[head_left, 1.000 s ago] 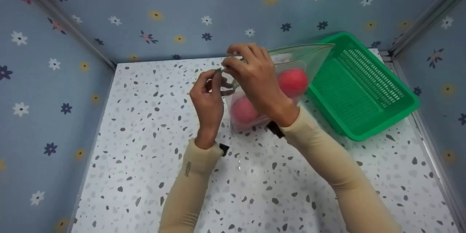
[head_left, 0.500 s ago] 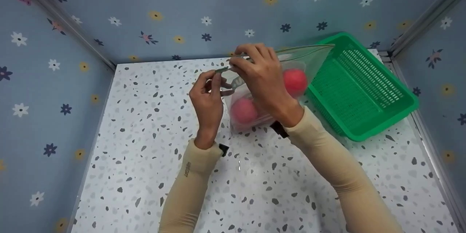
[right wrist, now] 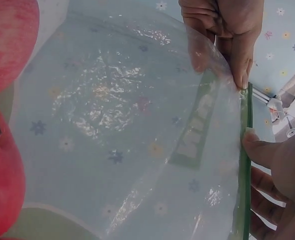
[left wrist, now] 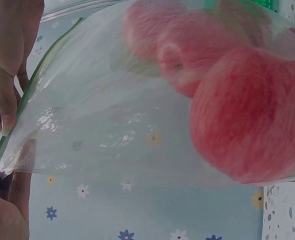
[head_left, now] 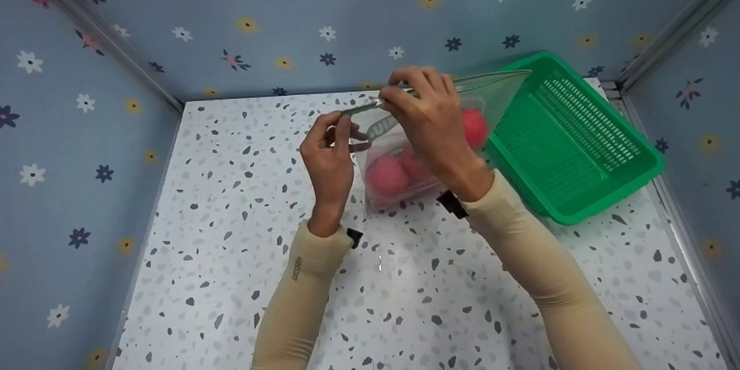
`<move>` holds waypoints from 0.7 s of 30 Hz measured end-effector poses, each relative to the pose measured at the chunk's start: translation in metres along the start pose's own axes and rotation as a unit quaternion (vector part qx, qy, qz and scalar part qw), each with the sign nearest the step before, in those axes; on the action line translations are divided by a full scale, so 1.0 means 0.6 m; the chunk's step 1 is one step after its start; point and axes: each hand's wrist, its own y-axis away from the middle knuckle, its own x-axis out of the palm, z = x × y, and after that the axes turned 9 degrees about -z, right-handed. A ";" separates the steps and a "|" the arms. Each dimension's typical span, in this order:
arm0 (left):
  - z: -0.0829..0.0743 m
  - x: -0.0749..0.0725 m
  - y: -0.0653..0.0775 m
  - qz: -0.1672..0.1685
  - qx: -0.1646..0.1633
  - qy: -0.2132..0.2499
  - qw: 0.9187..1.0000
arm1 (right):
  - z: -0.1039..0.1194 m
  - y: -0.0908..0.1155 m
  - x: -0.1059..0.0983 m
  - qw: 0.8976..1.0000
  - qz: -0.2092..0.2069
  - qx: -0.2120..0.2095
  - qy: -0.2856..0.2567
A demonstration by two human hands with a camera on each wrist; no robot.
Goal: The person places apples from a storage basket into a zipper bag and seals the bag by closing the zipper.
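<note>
A clear zip bag (head_left: 502,88) with a green strip along its mouth stands on the table, holding several red apples (left wrist: 250,115). My left hand (head_left: 329,159) pinches the left end of the green zip strip (right wrist: 245,185) between thumb and forefinger. A little to the right along that strip, my right hand (head_left: 432,124) grips it with thumb and fingers, the thumb lying on the strip in the right wrist view. Beyond my right hand the two edges of the mouth stand apart. That hand hides part of the apples in the head view.
A green plastic basket (head_left: 607,202) stands to the right, behind the bag's right corner. The speckled white table (head_left: 231,277) stretches around the bag. Flowered blue walls (head_left: 358,11) rise at the back and both sides.
My right hand has slid to the right along the zip strip, away from my left hand, baring more of the strip and the printed label. The left hand stays in place.
</note>
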 end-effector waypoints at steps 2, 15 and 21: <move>0.000 -0.001 0.000 0.000 0.000 0.002 1.000 | -0.003 0.001 -0.003 1.000 -0.003 0.001 -0.001; 0.003 -0.003 -0.001 -0.003 0.006 0.005 1.000 | -0.022 0.010 -0.021 1.000 -0.008 0.024 -0.008; 0.006 -0.004 -0.001 0.002 0.015 0.015 1.000 | -0.034 0.014 -0.026 0.999 -0.025 0.031 -0.009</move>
